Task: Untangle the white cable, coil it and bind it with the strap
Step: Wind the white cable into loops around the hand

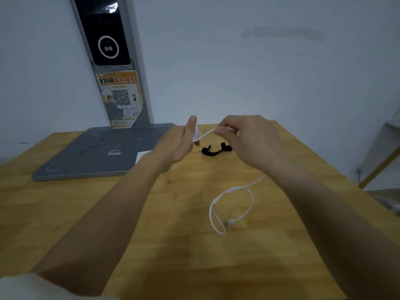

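White cable [231, 202], black strap [216, 149], yellow-brown wood-grain table [65, 213], grey scale base [97, 152], orange sticker [121, 98].

A plain room, maybe a shop or pick-up place, is shown. A wooden table [86, 213] is set against a bare pale wall [259, 72]. A grey machine [104, 152] with a flat base, a dark screen and a torn orange sticker [121, 98] is stood on it.

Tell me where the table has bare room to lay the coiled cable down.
Bare wood lies near the front edge of the table, left of the left forearm, below the grey base plate. Crowded: the middle, with the black strap and white cable loop.
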